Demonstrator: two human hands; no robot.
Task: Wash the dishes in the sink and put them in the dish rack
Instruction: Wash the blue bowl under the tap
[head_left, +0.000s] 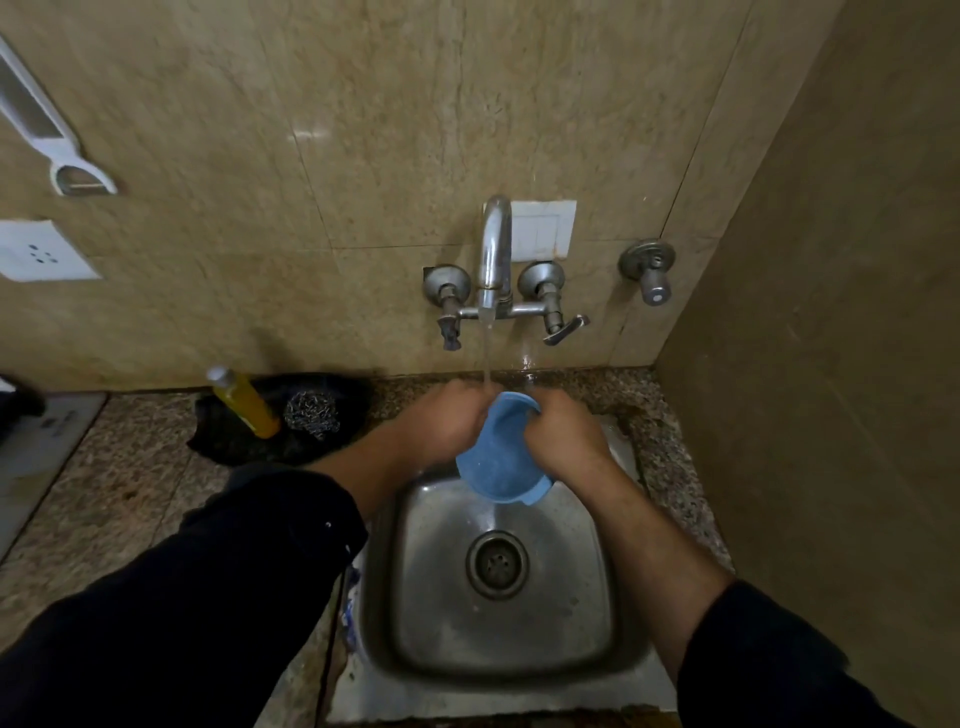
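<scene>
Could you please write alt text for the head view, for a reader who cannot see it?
A person's left hand and right hand hold a tilted blue bowl under water running from a wall tap, above a steel sink. A yellow bottle and a steel scrubber sit on a dark cloth at left.

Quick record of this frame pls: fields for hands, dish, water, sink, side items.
left hand: grips blue bowl
right hand: grips blue bowl
blue bowl: tilted under the stream, above the sink
tap: running
sink: steel, drain visible
counter, left of sink: yellow bottle, steel scrubber
dish rack: not in view
</scene>
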